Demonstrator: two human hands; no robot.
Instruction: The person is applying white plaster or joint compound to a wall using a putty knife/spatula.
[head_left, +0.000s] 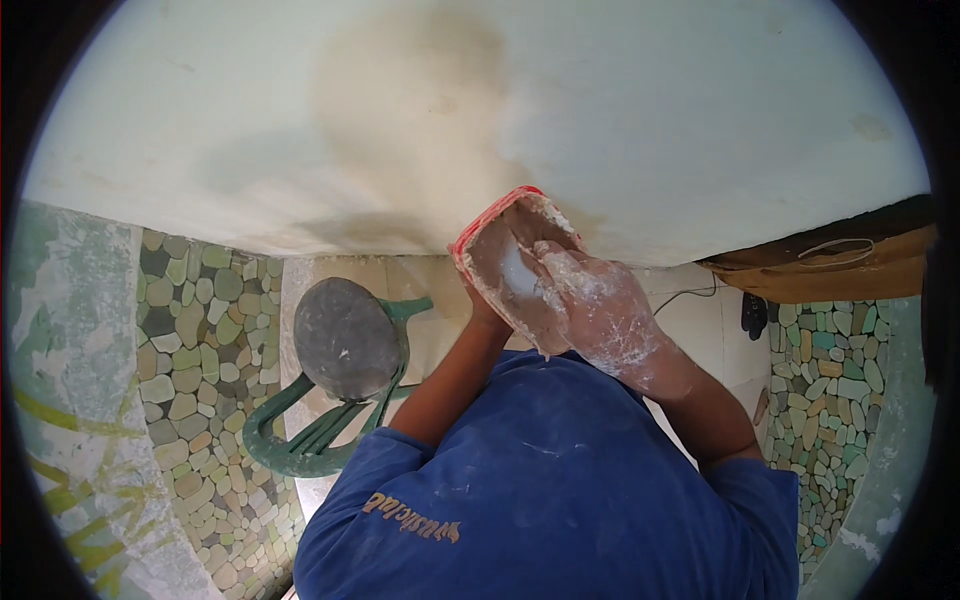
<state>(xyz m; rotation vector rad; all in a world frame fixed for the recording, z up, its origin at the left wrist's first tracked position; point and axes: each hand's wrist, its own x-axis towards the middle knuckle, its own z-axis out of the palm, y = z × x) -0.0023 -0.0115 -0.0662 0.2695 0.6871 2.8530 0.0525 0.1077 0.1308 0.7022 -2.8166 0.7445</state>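
My left hand [484, 312] grips a red-rimmed tray [500, 262] from underneath and is mostly hidden by it. The tray is smeared with brownish-white plaster and is held close to the white surface [650, 110] in front of me. My right hand [603, 312], coated in white plaster, rests on the tray's inner face. It presses what looks like a pale flat blade [520, 272] into the plaster. My blue shirt [560, 480] fills the lower middle.
The white surface has a darker tan patch [410, 100] above the tray. A green plastic chair [320, 420] at lower left carries a round grey pan [345, 338]. Pebble-pattern tiles [200, 340] cover both sides. A brown ledge with a wire [830, 262] sits at right.
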